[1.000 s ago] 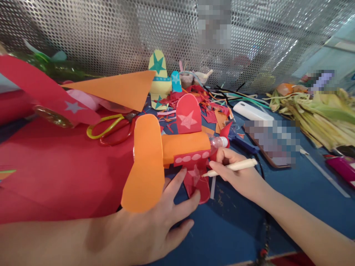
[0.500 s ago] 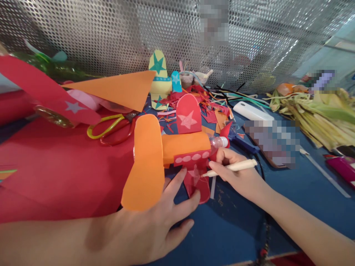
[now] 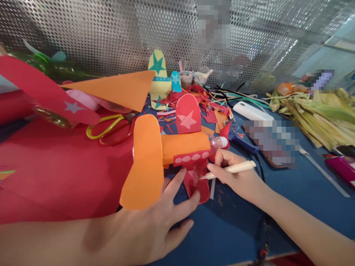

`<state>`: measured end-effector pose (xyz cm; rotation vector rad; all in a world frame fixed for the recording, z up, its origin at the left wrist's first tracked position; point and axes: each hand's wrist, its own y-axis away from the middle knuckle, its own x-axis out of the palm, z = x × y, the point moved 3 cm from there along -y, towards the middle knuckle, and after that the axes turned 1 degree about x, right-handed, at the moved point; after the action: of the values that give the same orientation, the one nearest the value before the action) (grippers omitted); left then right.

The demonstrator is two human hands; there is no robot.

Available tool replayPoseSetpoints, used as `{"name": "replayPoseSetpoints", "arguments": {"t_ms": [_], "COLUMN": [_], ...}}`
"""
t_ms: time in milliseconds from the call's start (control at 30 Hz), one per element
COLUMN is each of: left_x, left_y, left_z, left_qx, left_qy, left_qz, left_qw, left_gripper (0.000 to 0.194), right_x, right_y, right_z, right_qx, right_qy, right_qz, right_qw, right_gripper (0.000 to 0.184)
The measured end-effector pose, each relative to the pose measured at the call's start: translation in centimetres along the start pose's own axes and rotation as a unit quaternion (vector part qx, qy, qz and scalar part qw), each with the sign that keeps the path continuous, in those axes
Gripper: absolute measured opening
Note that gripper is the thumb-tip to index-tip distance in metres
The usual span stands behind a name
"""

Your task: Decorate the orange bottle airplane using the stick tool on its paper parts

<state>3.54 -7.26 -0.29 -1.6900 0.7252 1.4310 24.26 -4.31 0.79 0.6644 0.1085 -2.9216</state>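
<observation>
A toy plane made from a plastic bottle wrapped in orange paper lies in front of me, its white cap to the right. Its red far wing carries a pale star. An orange paper piece stands across the left end. My left hand rests with spread fingers, fingertips touching the red near wing. Between the fingers of my right hand is a cream-coloured marker, its tip at the faint star on that near wing.
Yellow-and-red-handled scissors lie on red paper at left. Behind the plane are paper scraps and a small yellow plane. A white stick-like object, a blurred phone and dry husks are at right.
The marker tip has shifted slightly left and down on the near wing's star, my right hand moving with it. My left hand stays almost where it was.
</observation>
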Motion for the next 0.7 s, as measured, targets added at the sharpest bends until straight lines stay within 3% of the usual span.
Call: {"name": "replayPoseSetpoints", "arguments": {"t_ms": [333, 700], "left_x": [0.4, -0.7], "left_y": [0.6, -0.6], "left_z": [-0.1, -0.4], "left_qx": [-0.006, 0.021], "left_qy": [0.003, -0.010], "left_qz": [-0.030, -0.012], "left_qw": [1.000, 1.000], "left_gripper": [0.046, 0.040], "right_x": [-0.1, -0.3], "right_y": [0.2, 0.1], "right_z": [0.0, 0.1], "right_qx": [0.002, 0.001], "right_qy": [0.001, 0.017], "right_qz": [-0.013, -0.035], "right_qw": [1.000, 0.999], "right_gripper": [0.028, 0.028]}}
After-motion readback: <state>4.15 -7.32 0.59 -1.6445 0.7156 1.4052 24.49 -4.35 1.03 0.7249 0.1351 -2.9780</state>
